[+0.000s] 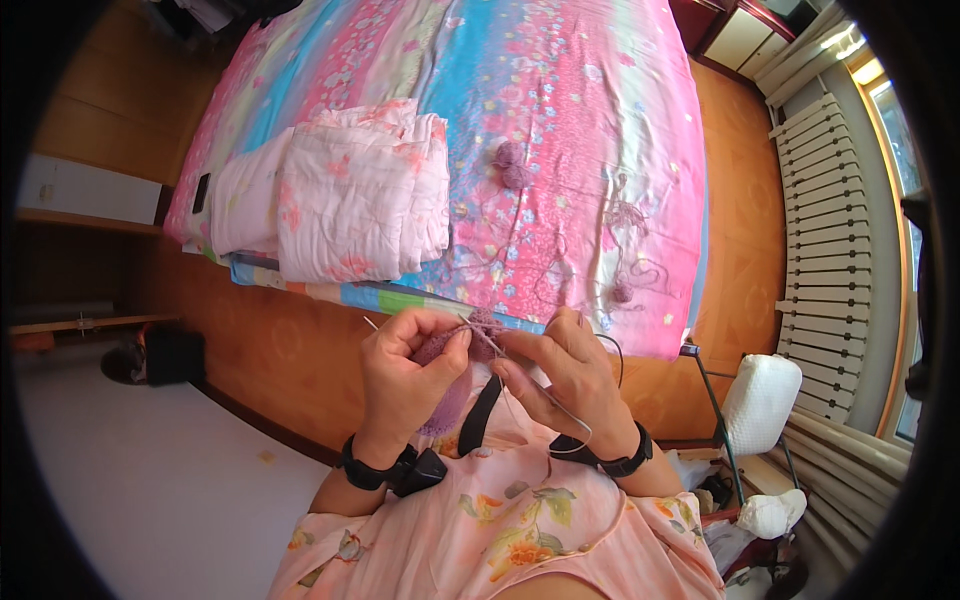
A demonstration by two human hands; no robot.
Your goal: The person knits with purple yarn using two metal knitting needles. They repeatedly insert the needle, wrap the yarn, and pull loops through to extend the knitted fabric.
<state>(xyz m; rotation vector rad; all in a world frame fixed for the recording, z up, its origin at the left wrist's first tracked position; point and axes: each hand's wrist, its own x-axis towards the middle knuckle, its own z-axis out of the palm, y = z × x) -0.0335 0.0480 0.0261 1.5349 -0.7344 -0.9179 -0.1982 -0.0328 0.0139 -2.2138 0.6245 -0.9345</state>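
Observation:
Purple knitting (451,401) hangs below my hands, just in front of the bed's near edge. My left hand (415,375) grips the knitting and a needle, whose pale tip (370,323) sticks out past the knuckles. Between thumb and fingers, my right hand (571,375) holds the other knitting needle (486,338). The two needles cross at the stitches. A thin needle cable (587,431) loops below my right hand, and a darker stretch of it curves out on the right. Part of the knitting is hidden behind my left fingers.
On the flowered bedspread (570,97) lie a ball of purple yarn (513,166), a tangle of loose yarn (626,214) and a smaller wound bit (622,292). A folded pink quilt (352,195) and a phone (201,193) are at left. A chair (761,405) stands right, near a radiator (825,255).

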